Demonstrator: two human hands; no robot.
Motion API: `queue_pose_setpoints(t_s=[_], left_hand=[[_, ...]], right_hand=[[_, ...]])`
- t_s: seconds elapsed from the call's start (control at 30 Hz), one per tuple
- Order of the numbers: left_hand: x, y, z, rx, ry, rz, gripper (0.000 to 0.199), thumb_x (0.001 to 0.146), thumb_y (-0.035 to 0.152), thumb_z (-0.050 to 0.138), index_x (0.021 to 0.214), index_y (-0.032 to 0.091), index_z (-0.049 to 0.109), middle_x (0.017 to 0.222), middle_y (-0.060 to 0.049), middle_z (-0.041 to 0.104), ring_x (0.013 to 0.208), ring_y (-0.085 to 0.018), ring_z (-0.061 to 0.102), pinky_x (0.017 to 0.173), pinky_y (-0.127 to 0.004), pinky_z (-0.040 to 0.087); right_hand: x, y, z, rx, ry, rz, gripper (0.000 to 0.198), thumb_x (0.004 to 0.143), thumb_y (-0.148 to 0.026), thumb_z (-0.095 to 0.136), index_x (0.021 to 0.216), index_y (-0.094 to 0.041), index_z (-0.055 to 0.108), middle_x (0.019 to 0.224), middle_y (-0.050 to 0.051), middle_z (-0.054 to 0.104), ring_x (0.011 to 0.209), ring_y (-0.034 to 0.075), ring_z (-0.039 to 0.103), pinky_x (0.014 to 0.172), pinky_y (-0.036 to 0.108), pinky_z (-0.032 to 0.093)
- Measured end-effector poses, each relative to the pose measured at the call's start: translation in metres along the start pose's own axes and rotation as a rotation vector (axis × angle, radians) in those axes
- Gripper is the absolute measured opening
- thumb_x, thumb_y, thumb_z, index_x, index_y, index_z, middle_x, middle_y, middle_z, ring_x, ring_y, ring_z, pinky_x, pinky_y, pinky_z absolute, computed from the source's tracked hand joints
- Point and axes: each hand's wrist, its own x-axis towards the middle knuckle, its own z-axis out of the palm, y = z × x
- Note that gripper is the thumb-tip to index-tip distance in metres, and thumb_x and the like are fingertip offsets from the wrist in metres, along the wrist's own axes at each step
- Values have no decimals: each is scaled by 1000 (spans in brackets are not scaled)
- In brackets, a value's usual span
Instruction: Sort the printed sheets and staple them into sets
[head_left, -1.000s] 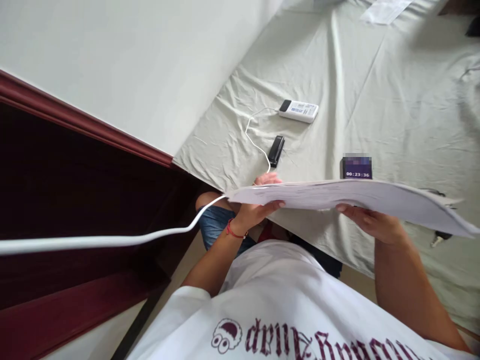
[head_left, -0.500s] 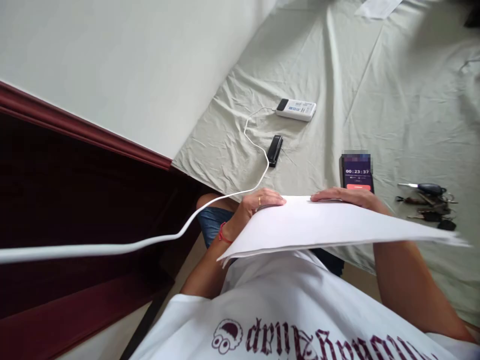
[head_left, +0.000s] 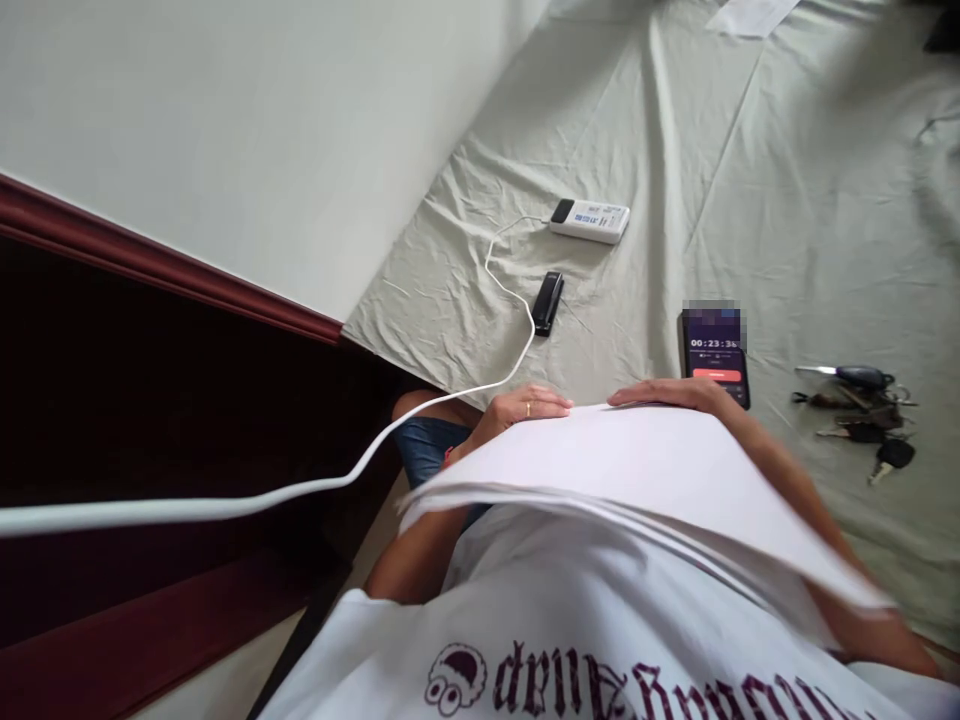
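Several white paper sheets (head_left: pixel 600 455) form a loose stack between my hands, bowed and fanning apart along the edge nearest my shirt. My left hand (head_left: pixel 525 403), with a ring on one finger, grips the far left edge of the stack. At the far right edge my right hand (head_left: pixel 660 393) holds the same sheets, fingers stretched along the top. Both thumbs are hidden under the paper. Just beyond my right hand lies a phone (head_left: pixel 715 355) with a running timer on its screen. A black stapler (head_left: pixel 549 303) rests beyond my left hand.
A white power bank (head_left: pixel 590 221) lies farther back, its white cable (head_left: pixel 360 468) running across to the left. Keys (head_left: pixel 862 405) are on the right. More paper (head_left: pixel 752 16) lies at the far end of the cloth-covered surface (head_left: pixel 600 120). A wall (head_left: pixel 225 140) stands left.
The paper stack has tipped and bent, its near edge dropping toward my shirt and its right corner swinging down. My right hand has shifted slightly left, uncovering more of the phone and keys.
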Motion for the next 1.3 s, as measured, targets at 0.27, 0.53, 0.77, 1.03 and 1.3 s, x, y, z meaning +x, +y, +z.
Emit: queue_pose_setpoints(t_s=[0.27, 0.53, 0.77, 1.03, 1.3], left_hand=[[0, -6, 1, 274, 12, 6, 34, 86, 45, 77, 112, 23, 80, 111, -11, 80, 106, -34, 73, 101, -53, 58], [-31, -35, 30, -233, 109, -341, 58, 77, 47, 87, 127, 21, 73, 133, -12, 74, 129, -34, 66, 117, -56, 48], [-18, -49, 45, -560, 204, -380, 57, 78, 51, 87, 123, 18, 75, 130, -14, 76, 125, -34, 69, 114, -54, 50], [17, -36, 55, -688, 372, -438, 56, 68, 44, 95, 114, 18, 77, 125, -12, 78, 123, -34, 70, 115, -55, 49], [26, -49, 58, -760, 382, -615, 42, 70, 45, 92, 95, 14, 79, 104, -14, 82, 116, -35, 74, 112, -54, 53]], right_hand=[[3, 22, 12, -49, 85, 55, 38, 91, -53, 69, 116, -27, 80, 118, 5, 80, 111, 32, 75, 102, 44, 61], [-21, 37, 17, 123, 175, 52, 38, 92, -53, 72, 121, -30, 78, 116, 3, 80, 118, 31, 73, 102, 44, 62], [-39, 61, 18, 300, 130, 289, 44, 94, -58, 68, 118, -24, 81, 117, 6, 81, 109, 30, 77, 96, 43, 64], [-31, 57, 26, 332, 253, 336, 45, 91, -59, 71, 113, -21, 81, 111, 7, 82, 106, 32, 78, 91, 42, 65], [-37, 62, 31, 534, 390, 429, 34, 92, -55, 71, 101, -24, 82, 86, 5, 83, 79, 30, 81, 74, 43, 70]])
